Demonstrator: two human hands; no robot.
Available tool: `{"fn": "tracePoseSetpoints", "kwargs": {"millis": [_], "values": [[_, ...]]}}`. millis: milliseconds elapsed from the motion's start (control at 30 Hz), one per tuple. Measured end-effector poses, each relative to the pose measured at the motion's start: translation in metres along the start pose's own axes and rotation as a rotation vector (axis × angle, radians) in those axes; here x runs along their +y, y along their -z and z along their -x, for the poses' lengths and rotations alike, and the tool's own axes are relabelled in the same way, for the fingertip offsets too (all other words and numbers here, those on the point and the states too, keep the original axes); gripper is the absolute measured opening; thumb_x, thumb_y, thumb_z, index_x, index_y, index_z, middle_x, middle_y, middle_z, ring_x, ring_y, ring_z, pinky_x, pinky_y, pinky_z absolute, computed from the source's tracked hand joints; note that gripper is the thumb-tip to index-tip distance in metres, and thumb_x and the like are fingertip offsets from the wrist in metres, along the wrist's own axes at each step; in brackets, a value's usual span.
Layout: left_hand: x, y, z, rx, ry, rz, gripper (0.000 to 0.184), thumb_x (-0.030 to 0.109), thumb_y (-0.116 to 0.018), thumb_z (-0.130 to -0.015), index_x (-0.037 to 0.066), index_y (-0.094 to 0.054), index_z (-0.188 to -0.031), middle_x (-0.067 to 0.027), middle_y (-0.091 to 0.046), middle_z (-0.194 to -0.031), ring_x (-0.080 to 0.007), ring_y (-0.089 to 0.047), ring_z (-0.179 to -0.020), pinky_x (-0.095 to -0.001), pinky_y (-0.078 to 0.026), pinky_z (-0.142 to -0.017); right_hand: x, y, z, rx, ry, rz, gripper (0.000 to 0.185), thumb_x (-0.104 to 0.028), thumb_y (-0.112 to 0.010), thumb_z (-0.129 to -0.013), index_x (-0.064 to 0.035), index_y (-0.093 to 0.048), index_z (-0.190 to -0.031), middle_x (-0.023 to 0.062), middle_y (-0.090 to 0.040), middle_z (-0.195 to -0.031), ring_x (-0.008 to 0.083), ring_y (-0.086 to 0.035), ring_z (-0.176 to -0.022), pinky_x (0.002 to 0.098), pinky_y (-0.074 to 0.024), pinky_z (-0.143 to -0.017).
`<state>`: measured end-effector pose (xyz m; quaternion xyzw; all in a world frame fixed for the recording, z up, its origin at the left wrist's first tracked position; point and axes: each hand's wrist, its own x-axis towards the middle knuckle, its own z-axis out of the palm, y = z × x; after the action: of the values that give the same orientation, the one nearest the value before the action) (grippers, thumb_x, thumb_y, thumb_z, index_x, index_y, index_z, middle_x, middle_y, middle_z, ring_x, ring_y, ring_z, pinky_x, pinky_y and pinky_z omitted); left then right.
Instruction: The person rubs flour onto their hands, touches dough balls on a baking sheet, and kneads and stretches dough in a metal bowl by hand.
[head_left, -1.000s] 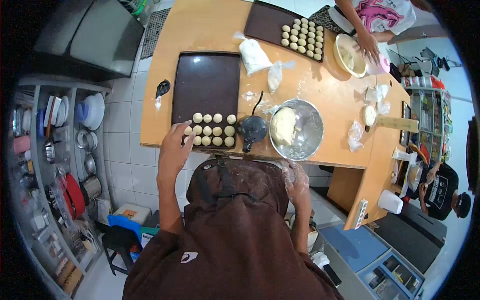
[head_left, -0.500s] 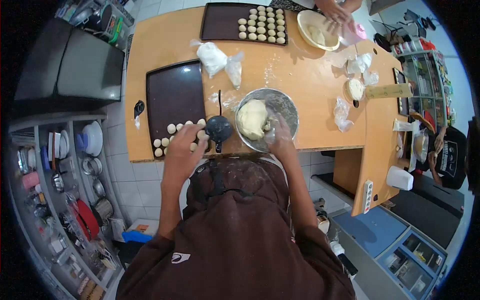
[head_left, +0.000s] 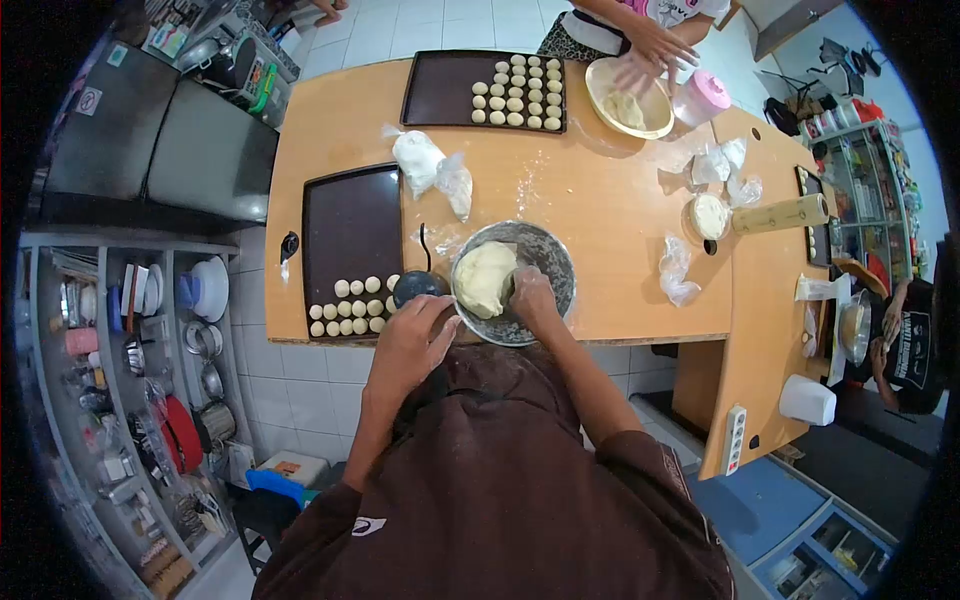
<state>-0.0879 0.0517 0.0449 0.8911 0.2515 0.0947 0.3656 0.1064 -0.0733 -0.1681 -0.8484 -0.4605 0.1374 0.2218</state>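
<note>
My right hand (head_left: 534, 302) is inside a metal bowl (head_left: 563, 262), its fingers curled against the right side of a big pale lump of dough (head_left: 484, 278); the fingertips are partly hidden. My left hand (head_left: 412, 338) is at the bowl's near left rim, fingers and thumb apart, with nothing visible in it. Just beyond it lies a dark round object (head_left: 418, 287) with a thin black strip sticking out, partly covered by the hand. To the left, a dark baking tray (head_left: 350, 220) bears rows of small dough balls (head_left: 345, 308) at its near end.
Plastic bags of white powder (head_left: 418, 162) lie behind the bowl. A second tray (head_left: 437, 90) of dough balls is at the far side. Another person's hands (head_left: 650, 58) are over a cream bowl (head_left: 655, 112) beside a pink-lidded container (head_left: 705, 92). A roll (head_left: 780, 214) lies at right.
My left hand has drawn back from the dough balls on the tray toward the bowl. My right hand has closed in against the dough. The camera view has shifted.
</note>
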Motion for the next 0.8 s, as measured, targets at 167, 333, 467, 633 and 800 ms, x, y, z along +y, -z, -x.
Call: {"fn": "tracePoseSetpoints", "kwargs": {"millis": [167, 333, 467, 633, 800], "values": [[0.017, -0.027, -0.007, 0.138, 0.068, 0.090, 0.028, 0.012, -0.067, -0.086, -0.002, -0.062, -0.110, -0.0186, -0.064, -0.100, -0.0360, -0.062, -0.095, -0.0413, -0.050, -0.083, -0.002, 0.062, -0.009, 0.043, -0.179, -0.316, 0.019, -0.013, -0.068, -0.078, 0.0000, -0.063, -0.090, 0.0177, -0.066, -0.088, 0.0348, -0.062, -0.085, 0.0424, -0.0503, -0.078], [0.024, -0.084, -0.022, 0.244, 0.722, 1.419, 0.040, 0.033, -0.053, -0.100, 0.002, -0.056, -0.124, -0.0125, -0.065, -0.109, -0.0254, -0.061, -0.105, -0.0368, -0.050, -0.091, -0.081, 0.164, 0.017, -0.241, -0.379, -0.753, 0.025, -0.009, -0.070, -0.080, 0.0016, -0.065, -0.102, 0.0183, -0.065, -0.084, 0.0364, -0.063, -0.085, 0.0411, -0.0493, -0.080], [0.046, -0.093, -0.034, -0.027, 0.735, 1.930, 0.045, 0.040, -0.046, -0.102, 0.003, -0.056, -0.127, -0.0134, -0.065, -0.112, -0.0242, -0.061, -0.109, -0.0350, -0.051, -0.094, -0.100, 0.151, 0.044, -0.040, 0.378, -0.421, 0.026, -0.014, -0.063, -0.087, -0.0018, -0.063, -0.111, 0.0205, -0.060, -0.114, 0.0382, -0.057, -0.105, 0.0474, -0.0428, -0.092], [0.058, -0.115, -0.037, 0.158, 0.702, 1.909, 0.044, 0.039, -0.041, -0.104, 0.004, -0.057, -0.126, -0.0130, -0.066, -0.112, -0.0254, -0.061, -0.109, -0.0379, -0.048, -0.099, -0.095, 0.181, 0.043, 0.087, 0.371, -0.100, 0.045, -0.032, -0.064, -0.087, -0.0054, -0.057, -0.123, 0.0241, -0.037, -0.144, 0.0464, -0.035, -0.132, 0.0607, -0.0263, -0.105], [0.070, -0.139, -0.035, -0.112, 0.210, 2.061, 0.051, 0.041, -0.039, -0.104, 0.003, -0.044, -0.138, -0.0136, -0.055, -0.130, -0.0247, -0.054, -0.120, -0.0420, -0.043, -0.106, -0.119, 0.203, 0.045, -0.022, 0.651, -0.085, 0.071, -0.054, -0.053, -0.091, -0.0045, -0.045, -0.141, 0.0246, -0.030, -0.153, 0.0447, -0.021, -0.144, 0.0640, -0.0105, -0.114]]}}
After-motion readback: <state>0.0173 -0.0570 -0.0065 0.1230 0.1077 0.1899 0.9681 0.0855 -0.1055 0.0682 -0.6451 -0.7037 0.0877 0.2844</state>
